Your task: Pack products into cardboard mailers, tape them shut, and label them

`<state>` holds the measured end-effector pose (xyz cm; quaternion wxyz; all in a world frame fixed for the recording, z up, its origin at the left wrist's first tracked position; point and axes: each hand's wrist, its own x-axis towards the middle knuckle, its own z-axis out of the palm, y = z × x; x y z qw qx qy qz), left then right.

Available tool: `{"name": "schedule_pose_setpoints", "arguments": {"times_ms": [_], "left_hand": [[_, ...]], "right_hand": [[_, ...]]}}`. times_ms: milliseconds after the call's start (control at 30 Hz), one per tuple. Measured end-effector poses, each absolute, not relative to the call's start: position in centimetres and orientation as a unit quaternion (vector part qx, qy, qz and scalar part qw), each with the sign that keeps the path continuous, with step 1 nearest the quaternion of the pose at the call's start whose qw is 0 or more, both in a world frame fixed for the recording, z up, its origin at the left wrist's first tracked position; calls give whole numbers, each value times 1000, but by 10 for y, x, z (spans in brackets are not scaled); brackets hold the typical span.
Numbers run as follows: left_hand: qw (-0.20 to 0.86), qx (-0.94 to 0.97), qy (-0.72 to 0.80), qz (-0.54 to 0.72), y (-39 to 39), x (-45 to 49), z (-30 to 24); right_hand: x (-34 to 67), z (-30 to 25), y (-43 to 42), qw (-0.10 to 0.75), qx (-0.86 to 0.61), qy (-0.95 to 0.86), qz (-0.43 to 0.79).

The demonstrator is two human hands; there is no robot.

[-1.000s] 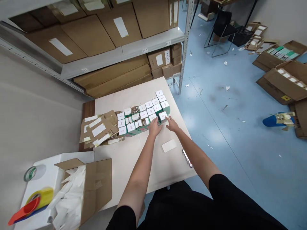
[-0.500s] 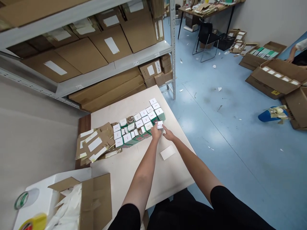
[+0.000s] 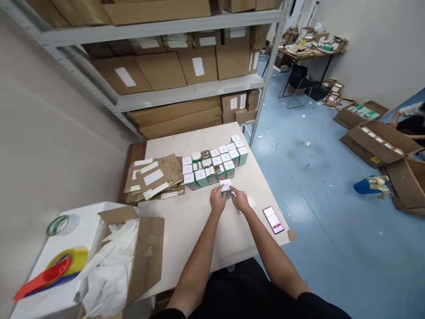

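A small green box with a white top (image 3: 226, 183) is between my two hands, a little in front of the rows on the table. My left hand (image 3: 217, 200) grips its left side with the fingertips at the edge of the top. My right hand (image 3: 239, 199) pinches the opposite side. Just beyond stand rows of similar green boxes with white tops (image 3: 216, 161), each marked with small writing. A few in the middle are open, one showing something round and metallic (image 3: 206, 154). Partly hidden behind my right hand lies a flat white piece (image 3: 251, 201).
Flattened cardboard (image 3: 154, 177) lies left of the rows. A phone (image 3: 273, 219) rests near the right table edge. At lower left, an open carton (image 3: 146, 252) holds white paper; tape rolls (image 3: 58, 225) sit beside it. Shelving (image 3: 195, 88) stands behind; a person (image 3: 411, 117) sits among cartons at right.
The small box has come away from the rows, nearer to me, with both hands on it. My view has tilted up and shifted left, bringing the phone into sight.
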<state>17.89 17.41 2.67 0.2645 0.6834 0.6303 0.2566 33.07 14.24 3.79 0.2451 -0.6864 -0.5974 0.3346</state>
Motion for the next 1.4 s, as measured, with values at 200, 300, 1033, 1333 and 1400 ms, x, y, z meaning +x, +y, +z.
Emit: {"name": "schedule_pose_setpoints", "arguments": {"times_ms": [200, 300, 1033, 1333, 1400], "left_hand": [[278, 648, 658, 266, 96, 71, 19], [283, 637, 667, 262, 64, 35, 4], [364, 585, 711, 142, 35, -11, -14], [316, 597, 729, 112, 29, -14, 5], [316, 665, 667, 117, 38, -21, 9]], "right_hand": [[236, 33, 88, 231, -640, -627, 378], [199, 18, 64, 231, -625, -627, 404], [162, -19, 22, 170, -630, -637, 411], [166, -15, 27, 107, -612, -691, 369], [164, -17, 23, 120, -618, -687, 362]]}}
